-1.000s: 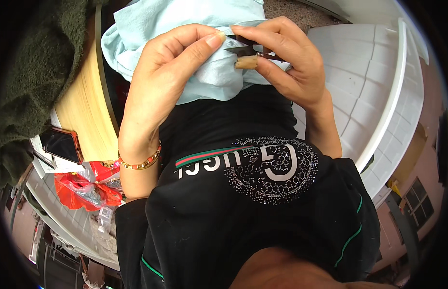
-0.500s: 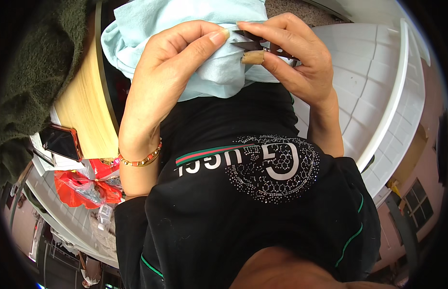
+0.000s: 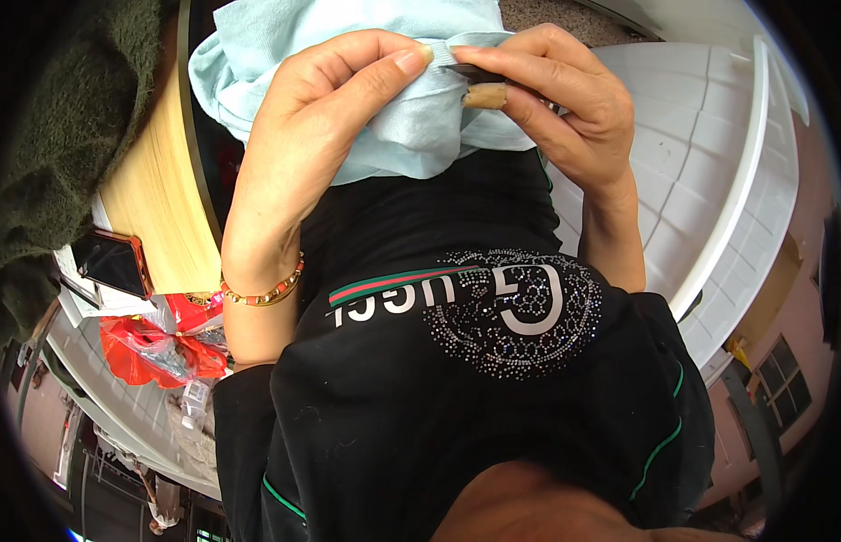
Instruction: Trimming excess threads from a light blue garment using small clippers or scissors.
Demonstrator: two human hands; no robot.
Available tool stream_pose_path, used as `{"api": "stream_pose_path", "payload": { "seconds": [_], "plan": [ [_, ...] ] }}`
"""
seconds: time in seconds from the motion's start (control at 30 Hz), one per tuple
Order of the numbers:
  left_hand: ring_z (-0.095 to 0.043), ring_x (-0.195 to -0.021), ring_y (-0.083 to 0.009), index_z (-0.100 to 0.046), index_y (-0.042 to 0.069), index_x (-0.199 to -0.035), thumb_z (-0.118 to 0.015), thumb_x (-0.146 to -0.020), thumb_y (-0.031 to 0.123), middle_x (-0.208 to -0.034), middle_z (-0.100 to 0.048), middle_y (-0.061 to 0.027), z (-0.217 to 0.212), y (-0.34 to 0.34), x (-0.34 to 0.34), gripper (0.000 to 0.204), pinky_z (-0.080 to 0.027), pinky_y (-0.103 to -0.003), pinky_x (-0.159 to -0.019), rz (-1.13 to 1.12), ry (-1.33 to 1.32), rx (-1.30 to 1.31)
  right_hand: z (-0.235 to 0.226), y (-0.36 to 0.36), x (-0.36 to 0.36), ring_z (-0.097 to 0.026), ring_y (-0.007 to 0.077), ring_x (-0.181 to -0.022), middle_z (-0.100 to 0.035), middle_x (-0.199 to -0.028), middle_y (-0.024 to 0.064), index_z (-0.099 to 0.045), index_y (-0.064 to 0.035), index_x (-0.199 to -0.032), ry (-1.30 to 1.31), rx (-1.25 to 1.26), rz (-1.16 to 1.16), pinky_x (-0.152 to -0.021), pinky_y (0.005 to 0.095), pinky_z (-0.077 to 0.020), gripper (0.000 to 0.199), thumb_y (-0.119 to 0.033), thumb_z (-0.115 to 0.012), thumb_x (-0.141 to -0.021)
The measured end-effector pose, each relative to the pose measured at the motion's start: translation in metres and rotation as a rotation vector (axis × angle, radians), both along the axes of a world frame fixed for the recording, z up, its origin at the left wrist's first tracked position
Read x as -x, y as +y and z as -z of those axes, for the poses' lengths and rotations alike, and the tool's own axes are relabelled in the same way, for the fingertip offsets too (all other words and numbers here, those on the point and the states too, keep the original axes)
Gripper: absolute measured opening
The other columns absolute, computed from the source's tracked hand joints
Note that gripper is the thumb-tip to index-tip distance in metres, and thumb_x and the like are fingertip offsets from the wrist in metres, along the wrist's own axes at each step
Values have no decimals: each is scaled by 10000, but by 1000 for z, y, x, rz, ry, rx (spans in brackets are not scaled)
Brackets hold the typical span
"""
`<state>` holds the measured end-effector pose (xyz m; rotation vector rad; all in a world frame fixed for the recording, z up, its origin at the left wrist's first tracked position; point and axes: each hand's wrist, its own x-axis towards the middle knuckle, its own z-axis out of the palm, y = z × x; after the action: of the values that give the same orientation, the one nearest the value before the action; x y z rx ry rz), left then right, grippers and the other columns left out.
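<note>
Shirt: a black shirt point(image 3: 456, 397) fills the lower middle of the view, with a sparkly round patch and a red and green stripe across it.
Bracelet: a beaded bracelet point(image 3: 262, 291) sits on the left wrist, just above the shirt's edge.
Left hand: the left hand point(image 3: 321, 117) rises from the wrist with fingers curled; thumb and forefinger are pressed together, pinching a fold of the light blue cloth point(image 3: 393, 117).
Right hand: the right hand point(image 3: 565, 99) faces it, almost touching fingertip to fingertip; thumb and fingers are closed on a small dark tool with a tan handle point(image 3: 483, 90), its thin dark end lying against the cloth.
Cloth: it hangs bunched between and under both hands, over the black shirt and against the table edge.
Left side: a wooden table top point(image 3: 154, 190) carries a dark green woolly garment point(image 3: 59, 135); a phone point(image 3: 113, 262) lies below it, and a red plastic bag point(image 3: 154, 348) lower still.
Right side: a white panelled surface point(image 3: 700, 163) spreads behind the right hand.
</note>
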<state>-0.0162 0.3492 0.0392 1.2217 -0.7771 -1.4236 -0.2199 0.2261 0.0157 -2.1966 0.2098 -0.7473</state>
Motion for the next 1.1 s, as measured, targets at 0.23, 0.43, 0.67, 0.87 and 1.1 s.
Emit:
{"api": "stream_pose_path", "payload": {
  "seconds": [0.23,0.43,0.67,0.87,1.1],
  "plan": [
    [-589,-929,-48,-712,0,-1121,-618,-995,162,-982,-698,14,-1,-5,-9,225,-419,-205,-863,67,-60,-66,9,9,7,-525,75,-816,-584,-962,11,-664,45,-1071,206,-597,147,-694,191,-393,223,-63,-741,-892],
    [-586,-977,-68,-718,-8,-1101,-635,-981,165,-992,-698,5,-3,-1,-31,226,-399,-224,-925,15,-243,-29,-2,-19,38,-526,91,-816,-588,-899,21,-669,34,-1006,-47,-447,205,-698,231,-402,145,-65,-713,-910],
    [-586,-976,-73,-721,-3,-1100,-667,-960,147,-1011,-699,4,5,8,-21,212,-398,-234,-930,-8,-61,-52,-8,8,9,-556,103,-900,-586,-1027,13,-661,13,-1230,59,-446,288,-778,225,-448,364,0,-718,-871],
    [-557,-843,-14,-703,-14,-1050,-625,-996,169,-905,-665,33,-2,2,-8,206,-433,-177,-752,-26,-68,42,-16,9,2,-514,111,-797,-613,-980,44,-672,-13,-1268,149,-163,64,-662,235,-413,427,-80,-695,-847],
    [-511,-782,7,-699,-15,-1048,-630,-998,163,-867,-627,62,-4,1,-4,197,-398,-165,-681,-7,-72,5,-16,9,-1,-516,119,-770,-620,-944,49,-686,-23,-1263,136,-124,54,-638,236,-417,411,-95,-684,-859]
  ]
}}
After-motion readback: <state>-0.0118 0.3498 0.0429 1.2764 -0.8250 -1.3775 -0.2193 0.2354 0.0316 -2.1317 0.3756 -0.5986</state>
